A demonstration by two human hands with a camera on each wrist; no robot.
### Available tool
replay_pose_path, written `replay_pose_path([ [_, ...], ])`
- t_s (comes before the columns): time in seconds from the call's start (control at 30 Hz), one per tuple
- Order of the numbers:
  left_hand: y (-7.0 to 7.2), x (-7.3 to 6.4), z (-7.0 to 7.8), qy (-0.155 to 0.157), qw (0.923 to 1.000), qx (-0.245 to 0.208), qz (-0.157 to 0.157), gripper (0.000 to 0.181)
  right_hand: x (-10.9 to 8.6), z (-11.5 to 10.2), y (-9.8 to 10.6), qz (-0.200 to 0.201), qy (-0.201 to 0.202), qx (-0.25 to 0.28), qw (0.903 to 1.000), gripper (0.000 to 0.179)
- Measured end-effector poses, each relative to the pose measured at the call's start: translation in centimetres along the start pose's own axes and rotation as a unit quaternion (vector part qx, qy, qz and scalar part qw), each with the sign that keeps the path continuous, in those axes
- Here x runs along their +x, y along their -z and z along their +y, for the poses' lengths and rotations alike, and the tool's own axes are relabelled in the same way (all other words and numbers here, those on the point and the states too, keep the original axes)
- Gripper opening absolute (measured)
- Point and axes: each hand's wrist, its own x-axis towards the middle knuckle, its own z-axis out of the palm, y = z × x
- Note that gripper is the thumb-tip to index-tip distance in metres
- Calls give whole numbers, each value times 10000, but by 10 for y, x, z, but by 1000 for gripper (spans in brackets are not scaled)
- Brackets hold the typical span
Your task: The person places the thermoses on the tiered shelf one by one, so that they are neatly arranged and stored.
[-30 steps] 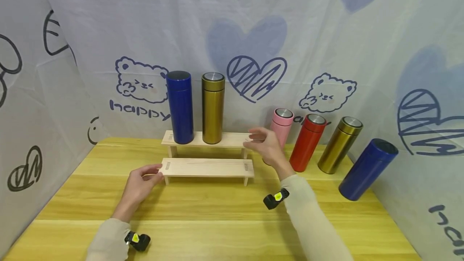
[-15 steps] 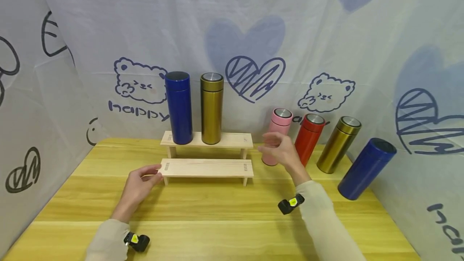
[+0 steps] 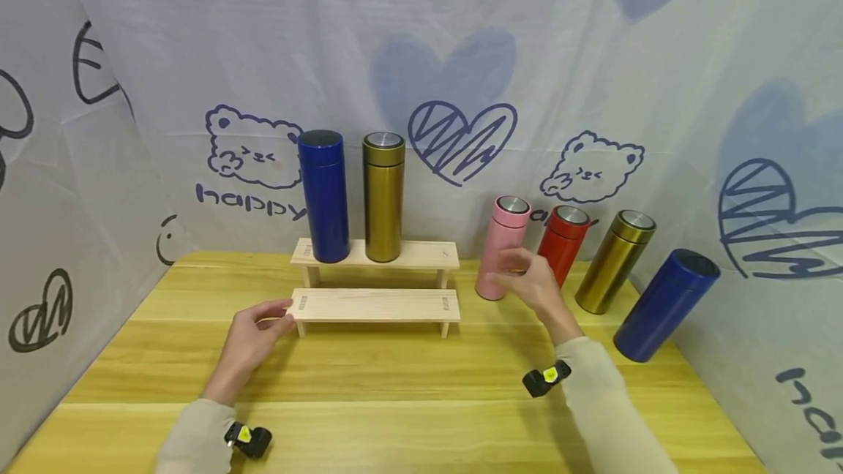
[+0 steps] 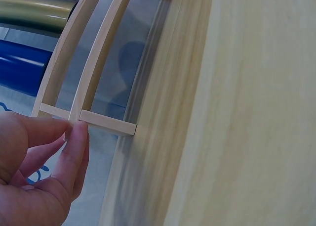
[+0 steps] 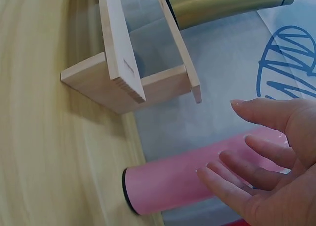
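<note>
A two-tier wooden stand (image 3: 375, 304) is on the table, and my left hand (image 3: 253, 339) pinches the left end of its lower shelf between thumb and fingers; the left wrist view shows this grip up close. On the upper shelf stand a blue thermos bottle (image 3: 325, 196) and a gold thermos bottle (image 3: 383, 200). My right hand (image 3: 533, 284) is in front of a pink thermos bottle (image 3: 503, 240), partly covering it. In the right wrist view its fingers (image 5: 252, 169) are spread and loosely bent over the pink bottle (image 5: 173, 179), holding nothing.
To the right of the pink bottle stand a red thermos bottle (image 3: 565, 240), a second gold one (image 3: 612, 265) and a second blue one (image 3: 665, 306) in a row. A printed cloth (image 3: 461, 6) hangs behind the wooden table (image 3: 369, 415) and along both sides.
My right hand has moved right and down, from the stand's right end to the front of the pink bottle. The left hand keeps its place at the lower shelf.
</note>
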Motion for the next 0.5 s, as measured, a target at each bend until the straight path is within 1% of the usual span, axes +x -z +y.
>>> replay_pose_path([
  [0.33,1,1,-2,-41,10000,4,-20,40,-2,10,8,-9,-288,67,9996,50],
  [0.5,1,2,-2,-52,10000,-17,-19,41,-2,16,9,18,-407,51,9992,50],
])
